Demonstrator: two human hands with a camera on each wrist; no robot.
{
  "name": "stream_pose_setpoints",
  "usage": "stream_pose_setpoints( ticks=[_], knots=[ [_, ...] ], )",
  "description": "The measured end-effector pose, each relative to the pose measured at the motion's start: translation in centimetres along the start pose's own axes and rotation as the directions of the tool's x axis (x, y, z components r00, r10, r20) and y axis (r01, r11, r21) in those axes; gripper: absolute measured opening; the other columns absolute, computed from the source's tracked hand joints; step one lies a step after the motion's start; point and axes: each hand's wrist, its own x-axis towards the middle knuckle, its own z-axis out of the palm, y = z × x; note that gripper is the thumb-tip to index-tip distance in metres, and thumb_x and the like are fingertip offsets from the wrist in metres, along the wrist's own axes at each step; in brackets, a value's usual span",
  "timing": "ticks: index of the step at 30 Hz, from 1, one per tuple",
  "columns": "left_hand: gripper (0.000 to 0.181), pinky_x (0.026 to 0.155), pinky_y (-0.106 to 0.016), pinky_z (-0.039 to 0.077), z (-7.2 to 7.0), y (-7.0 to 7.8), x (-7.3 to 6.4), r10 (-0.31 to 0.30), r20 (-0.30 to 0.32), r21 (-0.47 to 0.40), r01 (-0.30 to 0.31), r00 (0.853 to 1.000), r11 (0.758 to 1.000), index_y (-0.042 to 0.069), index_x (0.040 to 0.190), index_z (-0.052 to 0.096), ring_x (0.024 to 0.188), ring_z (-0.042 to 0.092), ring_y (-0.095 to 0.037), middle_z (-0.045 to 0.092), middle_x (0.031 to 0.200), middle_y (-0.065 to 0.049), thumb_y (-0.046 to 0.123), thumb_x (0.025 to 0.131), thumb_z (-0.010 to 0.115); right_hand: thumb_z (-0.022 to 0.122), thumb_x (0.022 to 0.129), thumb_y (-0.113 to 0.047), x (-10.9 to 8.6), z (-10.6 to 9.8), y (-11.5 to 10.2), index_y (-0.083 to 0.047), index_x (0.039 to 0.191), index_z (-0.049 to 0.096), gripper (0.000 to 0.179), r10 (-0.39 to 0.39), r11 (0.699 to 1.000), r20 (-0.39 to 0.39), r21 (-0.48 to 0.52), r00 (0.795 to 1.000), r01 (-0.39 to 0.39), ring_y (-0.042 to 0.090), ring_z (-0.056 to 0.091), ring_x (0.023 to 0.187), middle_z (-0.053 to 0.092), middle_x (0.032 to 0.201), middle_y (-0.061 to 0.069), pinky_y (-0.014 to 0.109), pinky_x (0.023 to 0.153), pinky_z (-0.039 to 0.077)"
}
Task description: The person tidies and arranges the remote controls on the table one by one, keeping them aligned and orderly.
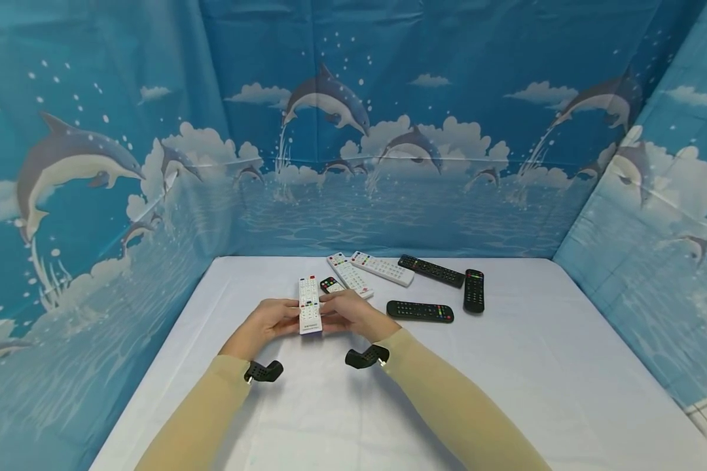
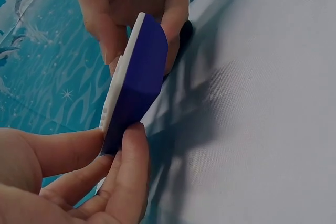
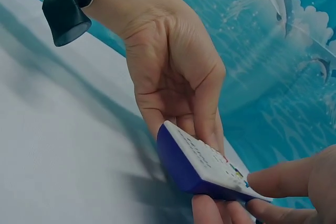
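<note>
A white remote control [image 1: 309,307] with a blue back [image 2: 139,72] is held above the table between both hands, its lettered end facing me in the head view. My left hand [image 1: 273,316] grips its left edge, thumb at the button face and fingers at the back. On the right edge, my right hand [image 1: 351,310] pinches it the same way, as the right wrist view shows. Just behind the right hand lie a small black remote with a white face [image 1: 332,286] and a white remote [image 1: 349,273], both partly hidden by other things.
Farther right on the white-covered table [image 1: 507,392] lie another white remote [image 1: 383,269] and black remotes: one long [image 1: 431,271], one upright in view [image 1: 474,291], one crosswise [image 1: 419,311]. A blue dolphin curtain [image 1: 389,196] walls the back and sides.
</note>
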Motion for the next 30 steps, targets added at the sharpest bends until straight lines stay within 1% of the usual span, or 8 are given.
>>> stream_pose_setpoints(
  ticks=[3,6,10,15,19,22,26,30],
  knots=[
    [0.045,0.081,-0.037,0.06,-0.2,0.1,-0.6,0.031,0.007,0.04,-0.031,0.999,0.999,-0.01,0.139,0.053,0.095,0.067,-0.026,0.061,0.127,-0.028,-0.01,0.095,0.06,0.061,0.094,-0.002,-0.1,0.3,-0.2,-0.002,0.143,0.052,0.05,0.005,1.0,-0.001,0.008,1.0,-0.005,0.029,0.068,0.1,0.065,0.118,0.018,0.042,0.087,0.059],
    [0.045,0.079,-0.037,0.06,-0.6,0.5,-1.4,0.06,0.004,0.127,-0.06,0.998,0.99,-0.006,0.139,0.055,0.092,0.068,-0.023,0.065,0.123,-0.024,-0.007,0.095,0.061,0.059,0.095,-0.003,-0.4,0.7,-0.5,-0.004,0.145,0.051,0.051,0.007,1.0,0.007,0.012,1.0,-0.007,0.031,0.069,0.099,0.064,0.118,0.02,0.041,0.082,0.06],
    [0.045,0.082,-0.04,0.059,-1.2,1.1,-2.5,0.098,0.002,0.24,-0.095,0.995,0.966,-0.001,0.139,0.057,0.092,0.069,-0.023,0.066,0.122,-0.02,-0.002,0.095,0.063,0.059,0.095,-0.004,-1.1,1.3,-1.0,-0.007,0.148,0.048,0.054,0.004,1.0,0.027,0.016,1.0,-0.005,0.032,0.068,0.1,0.063,0.119,0.02,0.04,0.081,0.061],
    [0.044,0.084,-0.043,0.059,-2.0,2.0,-3.9,0.142,0.036,0.303,-0.146,0.989,0.942,0.0,0.14,0.057,0.099,0.068,-0.027,0.066,0.121,-0.02,0.0,0.096,0.063,0.058,0.095,-0.003,-1.9,2.1,-1.5,-0.008,0.151,0.044,0.058,-0.015,1.0,0.065,-0.004,0.998,0.016,0.031,0.069,0.1,0.064,0.118,0.019,0.041,0.083,0.06],
    [0.044,0.086,-0.045,0.058,-2.6,2.5,-5.1,0.163,0.041,0.358,-0.167,0.986,0.919,0.0,0.14,0.057,0.097,0.069,-0.026,0.066,0.115,-0.018,0.0,0.096,0.063,0.059,0.095,-0.006,-2.5,2.8,-1.7,-0.007,0.152,0.043,0.059,-0.028,1.0,0.099,-0.002,0.995,0.029,0.033,0.07,0.099,0.066,0.115,0.019,0.043,0.084,0.06],
    [0.044,0.084,-0.045,0.059,-3.3,2.8,-6.0,0.167,0.033,0.397,-0.166,0.985,0.903,0.0,0.139,0.057,0.093,0.07,-0.025,0.066,0.112,-0.018,0.0,0.096,0.064,0.058,0.097,-0.009,-3.1,3.3,-1.7,-0.005,0.151,0.042,0.057,-0.049,0.999,0.152,0.0,0.987,0.05,0.036,0.069,0.104,0.066,0.117,0.02,0.047,0.089,0.058],
    [0.042,0.079,-0.042,0.061,-4.4,3.1,-6.9,0.173,0.026,0.44,-0.167,0.984,0.882,-0.001,0.137,0.058,0.093,0.07,-0.026,0.067,0.114,-0.018,0.003,0.096,0.064,0.056,0.1,-0.01,-3.8,4.2,-1.6,-0.004,0.151,0.042,0.053,-0.069,0.998,0.228,0.005,0.971,0.07,0.037,0.065,0.112,0.064,0.121,0.021,0.051,0.097,0.052],
    [0.039,0.08,-0.042,0.061,-5.4,3.2,-7.8,0.16,-0.002,0.48,-0.14,0.987,0.866,-0.004,0.134,0.058,0.094,0.07,-0.028,0.068,0.115,-0.018,0.009,0.098,0.062,0.056,0.098,-0.009,-3.8,5.4,-1.4,-0.004,0.15,0.044,0.054,-0.042,0.999,0.243,0.025,0.969,0.038,0.039,0.066,0.111,0.065,0.121,0.024,0.05,0.095,0.053]
  ],
)
